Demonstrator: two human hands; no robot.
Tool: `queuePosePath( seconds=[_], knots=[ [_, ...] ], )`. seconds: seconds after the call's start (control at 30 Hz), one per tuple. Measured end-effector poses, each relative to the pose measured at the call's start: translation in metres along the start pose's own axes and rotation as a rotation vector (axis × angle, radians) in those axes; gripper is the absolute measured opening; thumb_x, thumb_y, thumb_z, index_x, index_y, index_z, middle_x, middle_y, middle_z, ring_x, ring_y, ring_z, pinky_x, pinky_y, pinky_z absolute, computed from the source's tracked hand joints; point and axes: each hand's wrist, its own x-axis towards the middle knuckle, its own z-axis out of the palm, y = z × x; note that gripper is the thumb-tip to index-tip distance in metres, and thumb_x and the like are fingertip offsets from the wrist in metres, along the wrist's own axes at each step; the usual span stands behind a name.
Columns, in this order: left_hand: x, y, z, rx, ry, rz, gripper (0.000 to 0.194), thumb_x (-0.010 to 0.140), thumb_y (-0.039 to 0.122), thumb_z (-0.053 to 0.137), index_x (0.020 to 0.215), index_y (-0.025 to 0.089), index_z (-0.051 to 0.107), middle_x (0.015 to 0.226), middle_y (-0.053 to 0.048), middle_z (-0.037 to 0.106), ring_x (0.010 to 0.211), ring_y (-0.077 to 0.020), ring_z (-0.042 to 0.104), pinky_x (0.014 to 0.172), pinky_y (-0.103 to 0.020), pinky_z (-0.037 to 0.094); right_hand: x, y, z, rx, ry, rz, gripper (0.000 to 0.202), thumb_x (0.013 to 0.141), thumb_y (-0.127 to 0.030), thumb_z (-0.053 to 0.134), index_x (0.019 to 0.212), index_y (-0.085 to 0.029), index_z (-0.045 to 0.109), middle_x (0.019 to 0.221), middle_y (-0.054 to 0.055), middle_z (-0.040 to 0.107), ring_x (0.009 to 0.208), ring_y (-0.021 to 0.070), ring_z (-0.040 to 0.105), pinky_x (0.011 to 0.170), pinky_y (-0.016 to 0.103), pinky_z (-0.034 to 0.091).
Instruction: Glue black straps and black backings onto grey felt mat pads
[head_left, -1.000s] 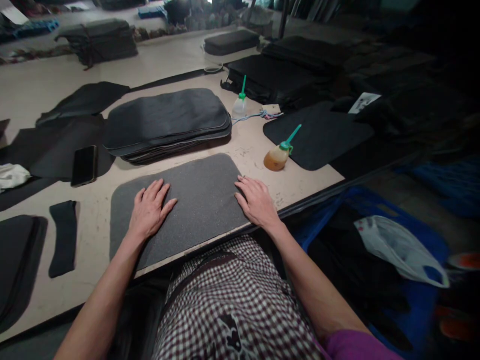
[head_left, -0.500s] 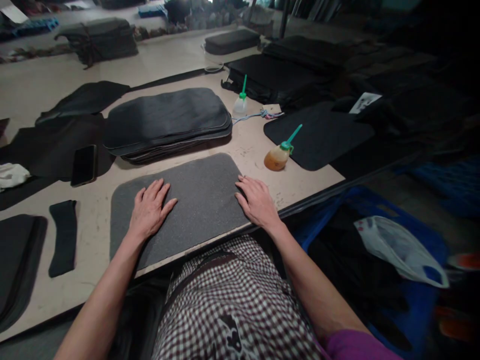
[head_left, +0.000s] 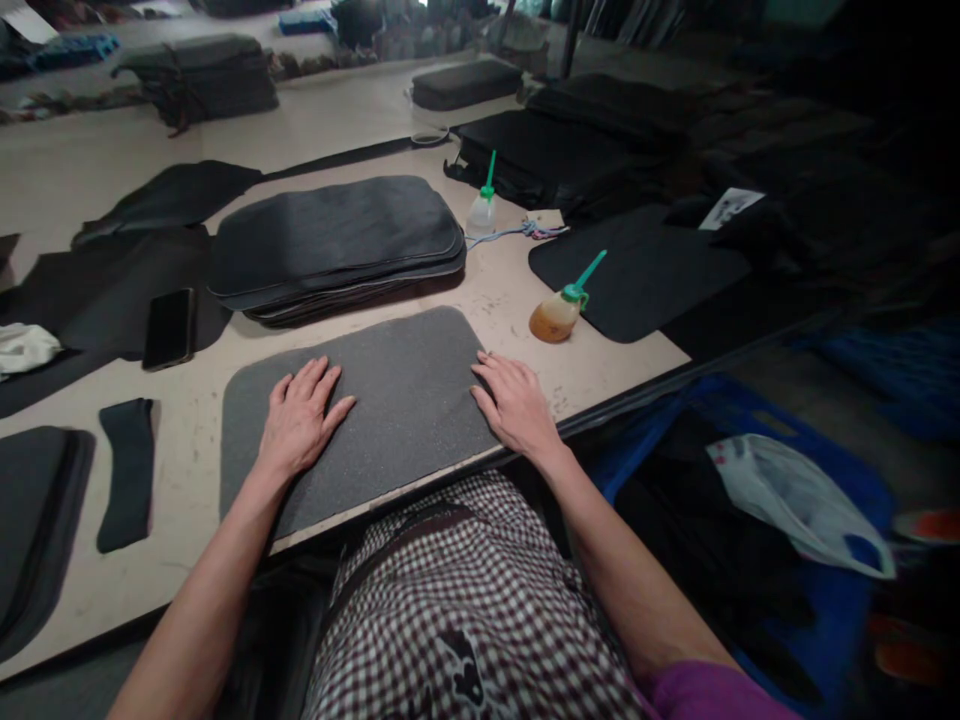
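Note:
A dark grey sheet with rounded corners (head_left: pixel 397 400) lies flat at the table's front edge. My left hand (head_left: pixel 301 412) rests on its left part, fingers spread and nothing held. At the sheet's right edge lies my right hand (head_left: pixel 516 402), open, its fingertips touching the border. Just behind is a stack of similar black sheets (head_left: pixel 337 235). To the right of the sheet stands a squat bottle of amber liquid with a green spout (head_left: pixel 556 312). A second, paler bottle with a green spout (head_left: pixel 481 208) is farther back, beside the stack.
On the left are a phone (head_left: pixel 169 328), a narrow black strip (head_left: pixel 127 475) and another sheet stack (head_left: pixel 34 520). A black sheet (head_left: pixel 637 270) lies at the right. Below the table's right edge, a blue crate (head_left: pixel 847 500) holds dark material and a white plastic bag (head_left: pixel 795 500).

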Motion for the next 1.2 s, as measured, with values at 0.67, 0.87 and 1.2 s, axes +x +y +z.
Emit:
queuePosePath(
  seconds=[0.67, 0.87, 1.2],
  knots=[
    [-0.0002, 0.002, -0.002, 0.001, -0.007, -0.009, 0.064, 0.105, 0.059, 0.032, 0.156, 0.021, 0.045, 0.167, -0.013, 0.038, 0.156, -0.0288, 0.032, 0.126, -0.053, 0.025, -0.0002, 0.0005, 0.0014, 0.001, -0.006, 0.003, 0.038, 0.109, -0.034, 0.044, 0.14, -0.019, 0.058, 0.154, 0.011, 0.053, 0.146, 0.0278, 0.044, 0.121, 0.053, 0.033],
    [0.0004, 0.0017, -0.002, 0.001, -0.011, -0.013, 0.063, 0.105, 0.059, 0.033, 0.157, 0.024, 0.044, 0.167, -0.013, 0.038, 0.156, -0.0286, 0.033, 0.126, -0.054, 0.024, -0.0006, 0.0002, 0.0011, 0.001, 0.0, 0.005, 0.037, 0.108, -0.034, 0.045, 0.14, -0.019, 0.057, 0.155, 0.011, 0.052, 0.146, 0.0269, 0.044, 0.121, 0.051, 0.033],
    [-0.0001, 0.0013, -0.002, -0.008, -0.016, -0.013, 0.063, 0.105, 0.058, 0.034, 0.157, 0.023, 0.044, 0.166, -0.013, 0.039, 0.156, -0.0278, 0.032, 0.126, -0.054, 0.024, -0.0006, -0.0001, 0.0018, -0.001, -0.009, 0.005, 0.037, 0.108, -0.033, 0.044, 0.14, -0.019, 0.057, 0.155, 0.011, 0.052, 0.146, 0.0279, 0.043, 0.121, 0.052, 0.032]
  ],
)
